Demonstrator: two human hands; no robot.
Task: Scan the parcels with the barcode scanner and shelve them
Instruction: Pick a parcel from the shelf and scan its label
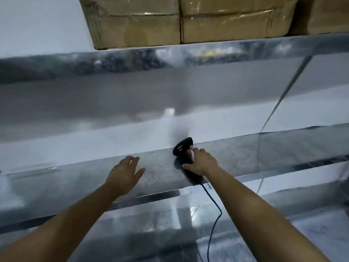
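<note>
- Head view looks down at a shiny metal shelf [94,176], with both bare forearms reaching forward over it.
- Right hand [203,161] is wrapped around the handle of a black barcode scanner [182,148]; thumb and fingers curl about it, so this grip is grasping the scanner.
- Scanner sits on the shelf surface near the back edge, its head tilted up and to the left.
- A dark cable [213,208] runs from the handle's base, over the shelf's front lip and downward.
- Left hand [125,172] lies flat just left of the scanner, fingers straight and spread, its grip released, holding nothing.
- Taped cardboard parcels [179,19] stand side by side on the upper shelf [207,52], well apart from both hands.
</note>
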